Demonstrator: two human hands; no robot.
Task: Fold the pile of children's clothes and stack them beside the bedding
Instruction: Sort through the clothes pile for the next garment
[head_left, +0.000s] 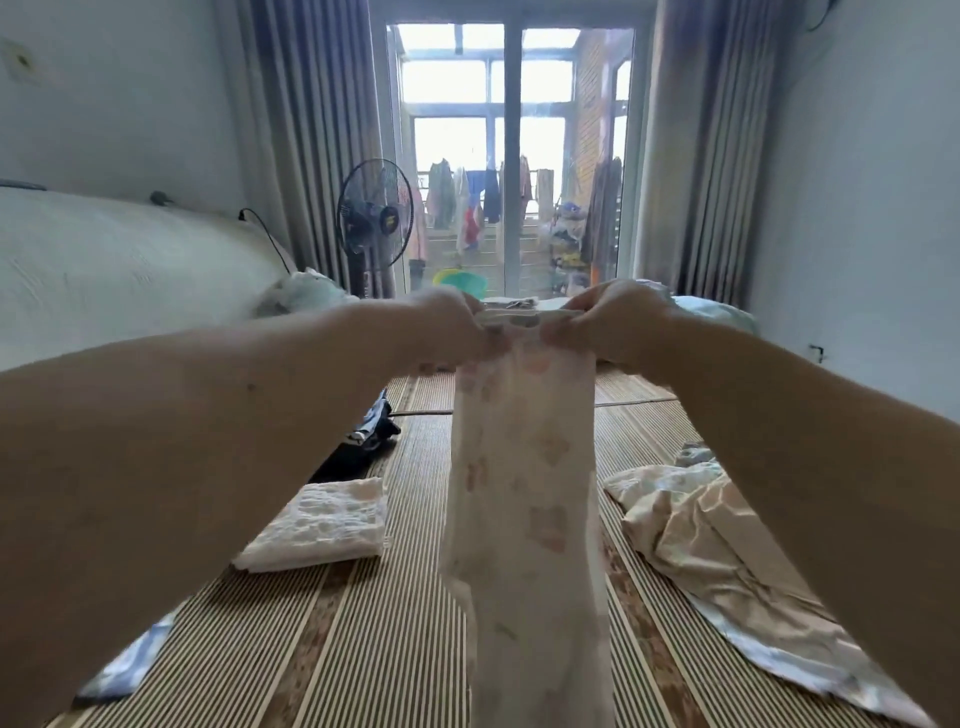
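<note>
Striped bamboo bed mat (363, 649) below; I've got left hand (447, 325) and right hand (618, 325) pinching pale pink-print trousers (522, 493) by the waistband, hanging straight for folding.

Both bare forearms reached in from the lower corners of the frame and converged toward its centre, raised and nearly level. The left hand (449, 325) was closed in a pinch, fingers curled down over the top edge of the pale garment (524, 493) (its lower part hung blurred down the middle of the frame). The right hand (615, 322) mirrored it just beside, knuckles up, thumb tucked beneath, gripping the same edge. The wrists were bent slightly inward.
</note>
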